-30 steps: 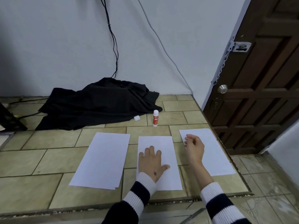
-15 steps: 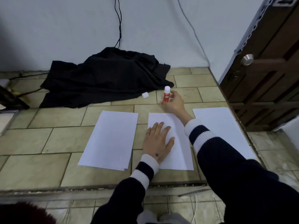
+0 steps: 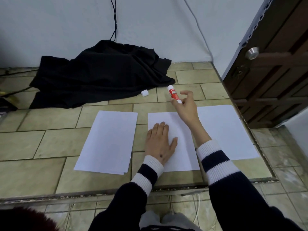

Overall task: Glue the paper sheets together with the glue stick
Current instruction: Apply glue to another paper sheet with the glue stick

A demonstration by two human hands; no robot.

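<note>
The glue stick [image 3: 173, 94] is pinched at its base in my right hand [image 3: 185, 105], long axis tilted toward 11 o'clock, off the tiles. The middle sheet [image 3: 182, 147] lies toward 6 o'clock of it. My left hand [image 3: 159, 144] rests flat, fingers spread, pinning it.

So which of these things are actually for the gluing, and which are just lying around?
For the job:
glue stick, held in the right hand
middle sheet, under the left hand
left sheets
right sheet
white cap

Just lying about:
black cloth
wall cables
door
</note>
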